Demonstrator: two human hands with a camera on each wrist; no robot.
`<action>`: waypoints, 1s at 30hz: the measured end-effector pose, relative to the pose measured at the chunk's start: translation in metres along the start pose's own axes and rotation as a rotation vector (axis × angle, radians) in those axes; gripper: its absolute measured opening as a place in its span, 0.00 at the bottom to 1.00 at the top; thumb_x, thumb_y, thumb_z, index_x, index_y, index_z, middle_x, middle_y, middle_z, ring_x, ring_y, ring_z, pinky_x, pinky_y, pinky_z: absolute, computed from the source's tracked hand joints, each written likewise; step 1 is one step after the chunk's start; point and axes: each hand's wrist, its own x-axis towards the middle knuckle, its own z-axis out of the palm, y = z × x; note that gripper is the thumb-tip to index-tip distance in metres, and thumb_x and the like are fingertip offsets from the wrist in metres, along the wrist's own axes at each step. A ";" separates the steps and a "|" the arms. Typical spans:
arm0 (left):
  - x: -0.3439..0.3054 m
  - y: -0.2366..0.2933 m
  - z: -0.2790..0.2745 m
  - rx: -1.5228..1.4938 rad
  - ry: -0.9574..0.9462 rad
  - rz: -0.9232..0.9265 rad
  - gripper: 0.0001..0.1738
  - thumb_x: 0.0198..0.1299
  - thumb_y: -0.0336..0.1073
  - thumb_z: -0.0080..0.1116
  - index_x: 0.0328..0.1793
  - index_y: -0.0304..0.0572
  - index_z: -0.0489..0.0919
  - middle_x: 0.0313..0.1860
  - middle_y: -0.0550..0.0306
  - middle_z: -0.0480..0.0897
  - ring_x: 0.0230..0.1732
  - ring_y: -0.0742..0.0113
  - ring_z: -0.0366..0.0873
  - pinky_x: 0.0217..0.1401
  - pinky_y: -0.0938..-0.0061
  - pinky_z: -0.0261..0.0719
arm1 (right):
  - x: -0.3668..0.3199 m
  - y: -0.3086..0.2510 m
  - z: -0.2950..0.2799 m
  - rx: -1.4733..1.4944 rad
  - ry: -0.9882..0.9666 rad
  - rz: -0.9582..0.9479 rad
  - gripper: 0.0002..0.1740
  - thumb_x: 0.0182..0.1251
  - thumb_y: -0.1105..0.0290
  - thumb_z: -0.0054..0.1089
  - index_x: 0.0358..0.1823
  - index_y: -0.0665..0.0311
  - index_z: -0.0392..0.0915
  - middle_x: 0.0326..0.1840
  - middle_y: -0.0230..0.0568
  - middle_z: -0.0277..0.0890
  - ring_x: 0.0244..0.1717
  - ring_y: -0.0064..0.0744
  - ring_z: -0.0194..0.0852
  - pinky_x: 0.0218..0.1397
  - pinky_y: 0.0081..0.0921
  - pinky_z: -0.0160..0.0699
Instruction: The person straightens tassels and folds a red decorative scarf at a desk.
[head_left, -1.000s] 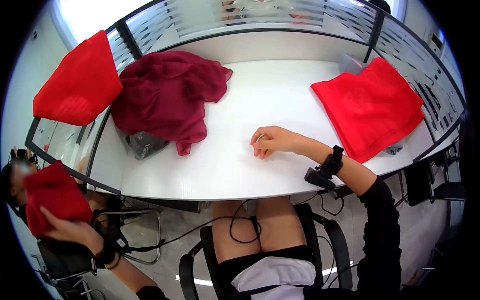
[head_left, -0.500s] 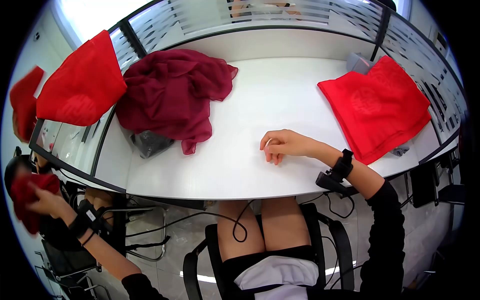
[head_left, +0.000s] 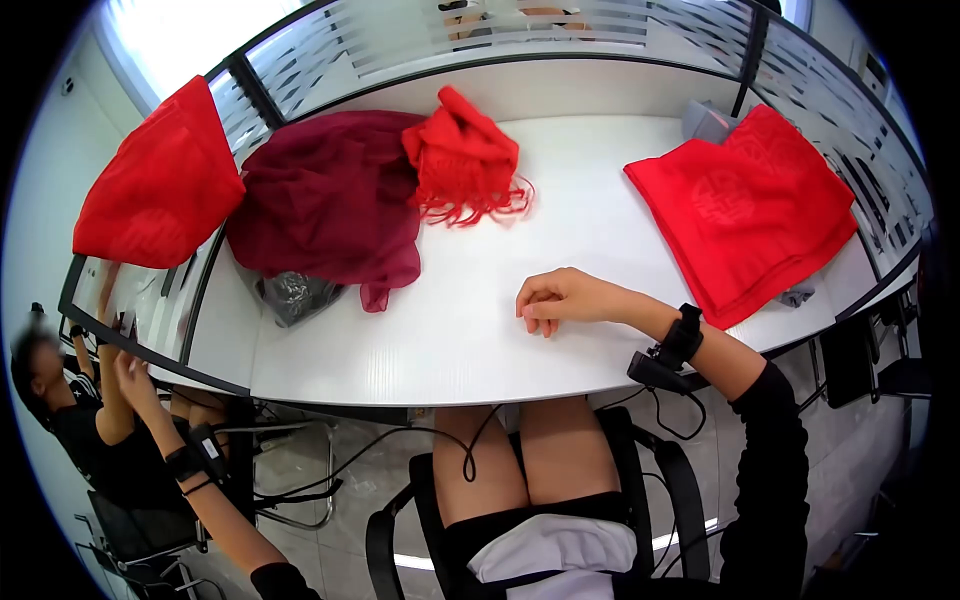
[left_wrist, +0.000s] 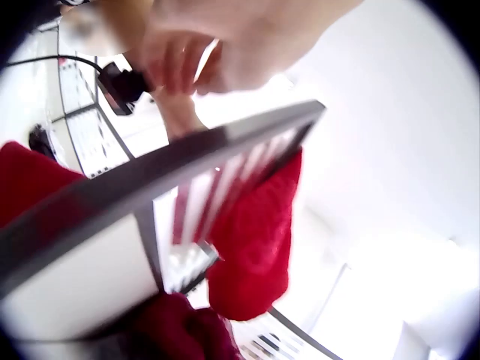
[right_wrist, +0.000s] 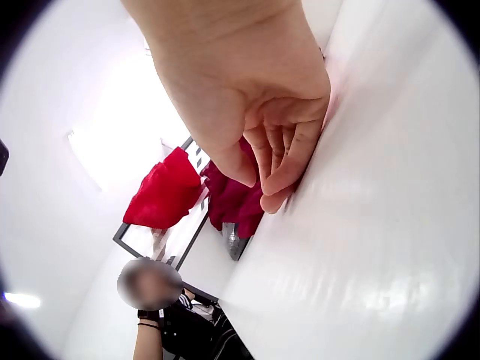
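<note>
My left hand (head_left: 133, 380) is beside the partition at the left, near another person's arm, its fingers (left_wrist: 176, 60) loosely bent around nothing. My right hand (head_left: 570, 298) rests on the white desk with fingers (right_wrist: 292, 161) loosely curled and holding nothing. A bright red fringed scarf (head_left: 465, 150), slightly blurred, overlaps the right edge of a crumpled maroon cloth (head_left: 325, 195). One red cloth (head_left: 165, 185) hangs over the left partition. Another red cloth (head_left: 740, 215), folded and patterned, lies on the right side of the desk.
A dark plastic bag (head_left: 298, 296) pokes out under the maroon cloth. Behind the right red cloth stands a grey box (head_left: 708, 122). A curved partition (head_left: 600, 65) borders the desk. At the left sits another person (head_left: 90, 410). A black cable (head_left: 400, 440) runs across the lap.
The dark red cloth has left my left hand, which has moved right and up toward the partition. The red fringed scarf has appeared on the maroon cloth's right side. My right hand stays about in place.
</note>
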 end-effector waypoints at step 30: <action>-0.043 0.292 0.239 -0.212 -0.137 0.743 0.15 0.50 0.23 0.47 0.46 0.40 0.73 0.34 0.53 0.80 0.33 0.66 0.77 0.37 0.76 0.73 | 0.008 -0.003 -0.007 0.089 -0.057 0.022 0.13 0.69 0.64 0.49 0.45 0.67 0.73 0.35 0.39 0.78 0.29 0.24 0.76 0.33 0.21 0.76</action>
